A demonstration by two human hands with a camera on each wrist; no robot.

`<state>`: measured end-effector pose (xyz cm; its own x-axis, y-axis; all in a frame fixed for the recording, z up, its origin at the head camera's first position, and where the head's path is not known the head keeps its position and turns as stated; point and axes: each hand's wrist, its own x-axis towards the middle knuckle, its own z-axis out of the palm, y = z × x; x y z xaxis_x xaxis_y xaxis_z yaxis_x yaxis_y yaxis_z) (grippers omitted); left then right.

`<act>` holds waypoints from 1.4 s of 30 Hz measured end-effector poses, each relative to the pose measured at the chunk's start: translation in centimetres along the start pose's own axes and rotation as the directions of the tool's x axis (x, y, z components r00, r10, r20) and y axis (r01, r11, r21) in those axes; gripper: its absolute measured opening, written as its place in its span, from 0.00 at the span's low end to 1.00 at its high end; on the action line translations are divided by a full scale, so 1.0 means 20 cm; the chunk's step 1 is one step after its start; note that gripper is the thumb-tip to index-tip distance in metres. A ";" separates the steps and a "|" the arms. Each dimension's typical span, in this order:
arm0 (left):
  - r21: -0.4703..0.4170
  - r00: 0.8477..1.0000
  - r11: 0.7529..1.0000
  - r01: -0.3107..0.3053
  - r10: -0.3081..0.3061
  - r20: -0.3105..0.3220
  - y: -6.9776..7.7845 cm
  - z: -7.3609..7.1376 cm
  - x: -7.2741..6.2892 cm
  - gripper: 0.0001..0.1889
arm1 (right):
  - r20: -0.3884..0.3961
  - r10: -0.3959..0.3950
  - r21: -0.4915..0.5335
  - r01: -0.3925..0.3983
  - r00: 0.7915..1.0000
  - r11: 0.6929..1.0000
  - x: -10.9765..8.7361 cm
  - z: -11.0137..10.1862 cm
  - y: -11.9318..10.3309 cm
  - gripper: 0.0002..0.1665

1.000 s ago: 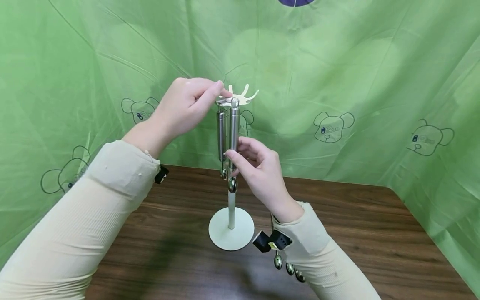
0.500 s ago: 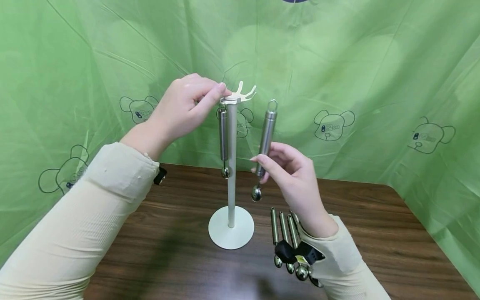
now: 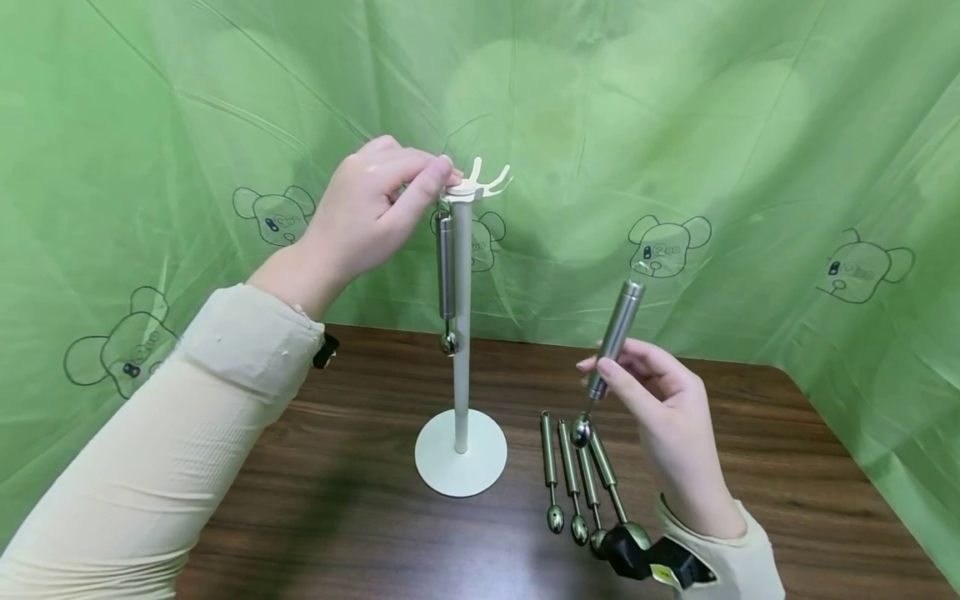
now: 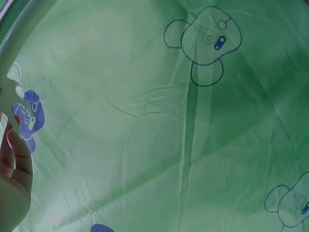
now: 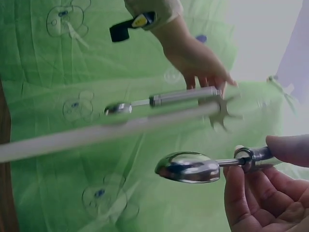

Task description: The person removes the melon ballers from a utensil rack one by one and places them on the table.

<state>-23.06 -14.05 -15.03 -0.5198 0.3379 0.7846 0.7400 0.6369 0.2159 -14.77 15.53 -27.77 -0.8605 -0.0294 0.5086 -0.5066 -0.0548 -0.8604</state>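
Note:
A white stand [image 3: 462, 333] with a round base and a top ring of curved hooks rises from the table. My left hand [image 3: 378, 208] pinches the hook ring at its left side; in the left wrist view, fingers [image 4: 20, 157] show at its edge. One steel spoon [image 3: 446, 267] hangs upright from the ring, left of the pole. My right hand [image 3: 667, 400] holds another thick-handled steel spoon [image 3: 617, 333] between thumb and fingers, loop end up and bowl down. Its oval bowl [image 5: 188, 166] shows large in the right wrist view.
Several steel spoons [image 3: 570, 471] lie side by side on the dark wooden table [image 3: 787, 467], right of the base, partly covered by the right wrist's black camera [image 3: 652, 558]. A green curtain [image 3: 570, 125] with bear drawings encloses the back and sides.
My right hand has moved away from the stand, to the right and down, carrying its spoon over the lying ones, which have come into view. The left hand stays at the hook ring.

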 end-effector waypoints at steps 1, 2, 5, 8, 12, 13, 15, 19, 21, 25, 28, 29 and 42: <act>-0.007 1.000 1.000 0.003 -0.004 -0.006 0.00 0.00 0.00 0.17 | -0.014 0.018 -0.006 -0.018 1.000 1.000 -0.02 -0.02 0.01 0.11; -0.010 1.000 1.000 0.004 -0.004 -0.012 0.00 0.00 0.00 0.17 | -0.028 0.037 -0.015 -0.038 0.999 0.999 -0.03 -0.04 0.03 0.11; -0.022 0.999 1.000 0.009 -0.010 -0.031 0.00 0.01 -0.01 0.18 | -0.064 0.087 -0.042 -0.090 0.994 0.995 -0.08 -0.10 0.08 0.10; -0.029 0.999 1.000 -0.002 0.001 -0.048 -0.01 0.01 -0.02 0.18 | -0.084 0.120 -0.042 -0.123 0.989 0.991 -0.12 -0.15 0.12 0.09; -0.051 0.998 0.999 0.006 -0.010 -0.068 -0.01 0.02 -0.03 0.18 | -0.103 0.161 -0.025 -0.164 0.982 0.986 -0.16 -0.21 0.19 0.09; -0.058 0.997 0.998 0.010 -0.014 -0.075 -0.01 0.03 -0.03 0.18 | -0.109 0.177 -0.019 -0.181 0.978 0.983 -0.17 -0.23 0.20 0.09; -0.068 0.995 0.998 0.016 -0.023 -0.093 -0.01 0.04 -0.03 0.18 | -0.118 0.209 -0.012 -0.212 0.971 0.977 -0.20 -0.25 0.23 0.10; -0.072 0.991 0.997 -0.004 -0.006 -0.134 -0.02 0.06 -0.02 0.18 | -0.124 0.263 0.006 -0.264 0.957 0.965 -0.22 -0.28 0.27 0.10; -0.070 0.990 0.998 -0.009 -0.001 -0.144 -0.02 0.06 -0.02 0.19 | -0.120 0.282 -0.004 -0.284 0.952 0.959 -0.23 -0.29 0.29 0.10; -0.064 0.990 0.998 -0.005 -0.004 -0.144 -0.03 0.05 -0.02 0.19 | -0.113 0.323 -0.040 -0.329 0.940 0.943 -0.22 -0.32 0.33 0.08; -0.064 0.989 0.998 0.002 -0.011 -0.145 -0.03 0.05 -0.03 0.19 | -0.114 0.352 -0.065 -0.361 0.929 0.930 -0.20 -0.34 0.36 0.07; -0.063 0.989 0.998 0.004 -0.013 -0.146 -0.03 0.05 -0.03 0.19 | -0.117 0.365 -0.079 -0.375 0.923 0.924 -0.20 -0.34 0.38 0.07; -0.056 0.993 0.996 0.076 -0.081 -0.088 -0.01 0.02 -0.02 0.20 | -0.057 0.504 -0.274 -0.499 0.862 0.822 -0.17 -0.44 0.49 0.16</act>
<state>-23.10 -14.07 -15.60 -0.5384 0.2234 0.8125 0.7209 0.6213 0.3069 -17.25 23.95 -38.25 -1.0000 0.0038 0.0033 -0.0022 0.2435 -0.9699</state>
